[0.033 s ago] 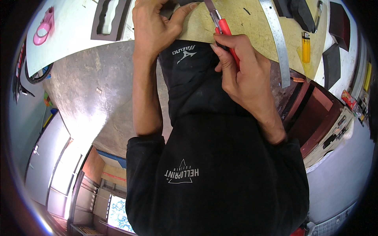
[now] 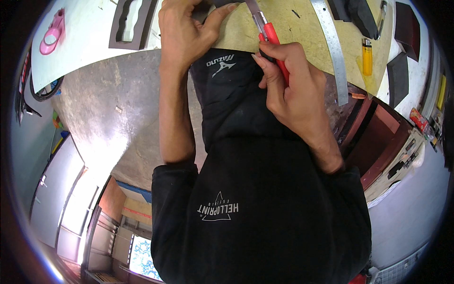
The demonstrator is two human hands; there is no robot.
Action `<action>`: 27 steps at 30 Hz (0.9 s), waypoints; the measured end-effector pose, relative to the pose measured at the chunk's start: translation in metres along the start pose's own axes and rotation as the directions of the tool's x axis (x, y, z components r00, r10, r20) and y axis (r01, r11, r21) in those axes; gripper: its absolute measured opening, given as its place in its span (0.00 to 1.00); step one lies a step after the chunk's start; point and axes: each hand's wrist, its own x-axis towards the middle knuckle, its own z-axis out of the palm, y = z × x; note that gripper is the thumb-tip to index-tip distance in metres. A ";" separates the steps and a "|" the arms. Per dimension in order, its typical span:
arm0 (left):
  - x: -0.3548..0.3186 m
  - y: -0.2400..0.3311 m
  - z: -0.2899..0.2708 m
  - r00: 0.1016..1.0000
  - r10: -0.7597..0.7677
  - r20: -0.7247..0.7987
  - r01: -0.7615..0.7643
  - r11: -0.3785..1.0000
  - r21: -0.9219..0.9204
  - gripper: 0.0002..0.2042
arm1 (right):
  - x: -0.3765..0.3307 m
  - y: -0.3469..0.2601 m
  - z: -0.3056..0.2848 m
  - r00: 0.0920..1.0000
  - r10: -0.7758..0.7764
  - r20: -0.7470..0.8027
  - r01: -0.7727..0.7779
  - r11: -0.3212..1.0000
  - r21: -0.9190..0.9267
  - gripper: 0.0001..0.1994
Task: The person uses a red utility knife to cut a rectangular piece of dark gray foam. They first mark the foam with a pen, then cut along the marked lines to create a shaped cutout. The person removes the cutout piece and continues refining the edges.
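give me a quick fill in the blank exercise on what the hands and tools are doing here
1. The right hand grips a utility knife with a ____ handle.
2. The left hand presses on a dark piece lying on the ____ board.
3. The yellow lighter lies to the right of the metal ____.

Missing words: red; tan; ruler

white logo print (image 2: 218, 208) on black shirt (image 2: 265, 227)
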 end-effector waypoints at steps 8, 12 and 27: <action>-0.001 0.004 -0.003 0.999 -0.014 0.041 0.015 1.000 -0.001 0.11 | -0.005 0.003 -0.002 0.997 0.021 -0.072 -0.020 1.000 0.009 0.10; -0.006 0.004 -0.004 0.999 -0.044 0.026 0.046 0.996 -0.082 0.11 | -0.005 -0.011 -0.008 1.000 0.016 -0.006 -0.015 1.000 0.023 0.09; -0.002 0.004 -0.001 0.995 -0.089 0.053 0.091 0.995 -0.033 0.12 | 0.000 -0.006 -0.005 0.998 0.019 -0.068 -0.017 1.000 0.017 0.15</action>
